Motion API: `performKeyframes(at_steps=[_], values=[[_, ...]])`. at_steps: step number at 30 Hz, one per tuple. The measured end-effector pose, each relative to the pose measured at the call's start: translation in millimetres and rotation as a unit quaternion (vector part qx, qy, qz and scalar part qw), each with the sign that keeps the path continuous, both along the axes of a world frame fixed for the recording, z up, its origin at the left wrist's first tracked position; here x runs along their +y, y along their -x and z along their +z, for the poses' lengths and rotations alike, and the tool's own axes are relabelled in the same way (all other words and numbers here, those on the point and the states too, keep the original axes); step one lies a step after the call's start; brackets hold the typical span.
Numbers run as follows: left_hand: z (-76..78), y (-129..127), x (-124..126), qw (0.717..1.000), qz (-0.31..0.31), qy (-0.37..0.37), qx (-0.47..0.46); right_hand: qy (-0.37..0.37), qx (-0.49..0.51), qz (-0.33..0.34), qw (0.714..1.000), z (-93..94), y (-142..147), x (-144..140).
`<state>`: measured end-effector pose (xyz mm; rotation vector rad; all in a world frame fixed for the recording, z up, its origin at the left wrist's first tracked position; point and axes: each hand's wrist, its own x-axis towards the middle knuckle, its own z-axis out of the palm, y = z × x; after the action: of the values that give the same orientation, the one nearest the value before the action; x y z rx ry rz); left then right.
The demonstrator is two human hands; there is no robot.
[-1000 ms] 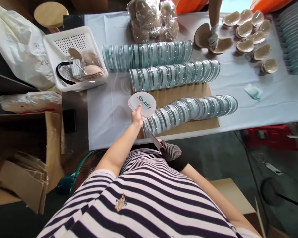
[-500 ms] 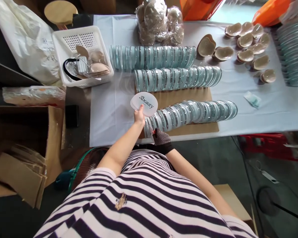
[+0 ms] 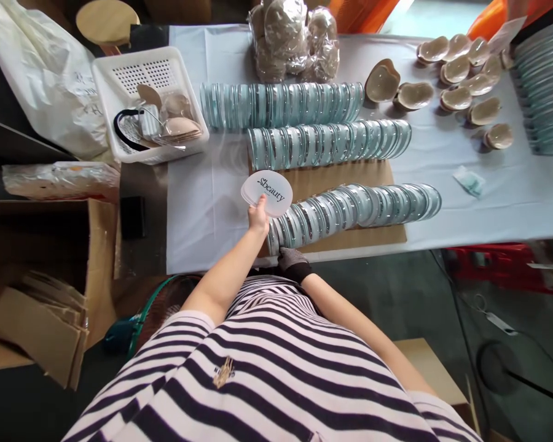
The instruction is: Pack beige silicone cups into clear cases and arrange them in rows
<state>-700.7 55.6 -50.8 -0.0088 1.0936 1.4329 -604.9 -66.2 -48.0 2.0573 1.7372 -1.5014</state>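
My left hand (image 3: 258, 216) is closed on a small stack of white rounded cards (image 3: 271, 191) printed "Sbeauty", thumb on top. The cards are held over the left end of the front row of clear plastic shells (image 3: 322, 216), which stand nested on a cardboard sheet (image 3: 336, 177). In a dark dotted glove, my right hand (image 3: 294, 260) is low at that row's near left end, its fingers curled against the lowest edge. What its fingertips hold, if anything, is hidden.
Two more shell rows, a middle one (image 3: 329, 146) and a back one (image 3: 281, 105), lie beyond. A white basket (image 3: 104, 92) stands at left. Bagged beige cups (image 3: 283, 43) sit at the back, loose beige cups (image 3: 415, 96) at right. An open carton (image 3: 99, 270) is at lower left.
My right hand has moved slightly down and left, toward the row's lower left edge. The piece it held by the row's end no longer shows apart. My left hand stays put.
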Motion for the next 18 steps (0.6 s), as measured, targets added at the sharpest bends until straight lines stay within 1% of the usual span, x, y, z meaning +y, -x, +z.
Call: performKeyframes(at_steps=[2, 3, 4, 5, 6, 7, 8, 9, 10, 12, 13, 14, 15, 16, 17, 18], values=[[-2.0, -2, -1, 1.0, -0.001, -0.009, 0.007, 0.034, 0.115, -0.082, 0.989, -0.4, -1, -2], [-2.8, -3, -2, 1.0, -0.001, -0.014, 0.013, 0.065, 0.182, -0.122, 0.974, -0.1, -1, -2], [-3.4, -4, -2, 1.0, -0.001, -0.018, 0.02, 0.108, 0.256, -0.167, 0.946, 0.6, 0, -2], [-3.5, -4, -3, 0.999, -0.003, -0.022, 0.026, 0.158, 0.335, -0.223, 0.902, 1.7, 0, -1], [-3.1, -5, -4, 0.999, -0.006, -0.024, 0.031, 0.207, 0.403, -0.278, 0.847, 3.2, 1, 0], [-2.2, -5, -5, 0.999, -0.009, -0.025, 0.033, 0.249, 0.449, -0.322, 0.795, 5.0, 1, 2], [-0.9, -4, -5, 0.999, -0.013, -0.023, 0.031, 0.28, 0.473, -0.347, 0.76, 7.1, 1, 4], [0.7, -3, -5, 0.999, -0.016, -0.018, 0.024, 0.302, 0.486, -0.36, 0.737, 9.3, 1, 7], [2.3, -2, -4, 1.0, -0.016, -0.009, 0.016, 0.316, 0.493, -0.369, 0.722, 11.3, 1, 9], [4.6, 2, -1, 1.0, -0.013, 0.007, -0.006, 0.312, 0.5, -0.382, 0.712, 13.6, 1, 13], [4.8, 5, 1, 1.0, -0.013, 0.011, -0.02, 0.296, 0.502, -0.386, 0.715, 13.5, 1, 15], [4.5, 7, 4, 0.999, -0.017, 0.013, -0.035, 0.275, 0.499, -0.386, 0.725, 12.7, 2, 16], [3.6, 10, 6, 0.998, -0.028, 0.013, -0.049, 0.255, 0.491, -0.379, 0.742, 11.5, 2, 16], [2.4, 14, 8, 0.997, -0.043, 0.013, -0.06, 0.237, 0.478, -0.362, 0.764, 10.1, 3, 16], [1.0, 19, 8, 0.996, -0.06, 0.015, -0.064, 0.221, 0.453, -0.334, 0.796, 8.9, 4, 16], [-0.4, 25, 7, 0.995, -0.075, 0.019, -0.058, 0.197, 0.405, -0.293, 0.843, 8.4, 4, 17]])
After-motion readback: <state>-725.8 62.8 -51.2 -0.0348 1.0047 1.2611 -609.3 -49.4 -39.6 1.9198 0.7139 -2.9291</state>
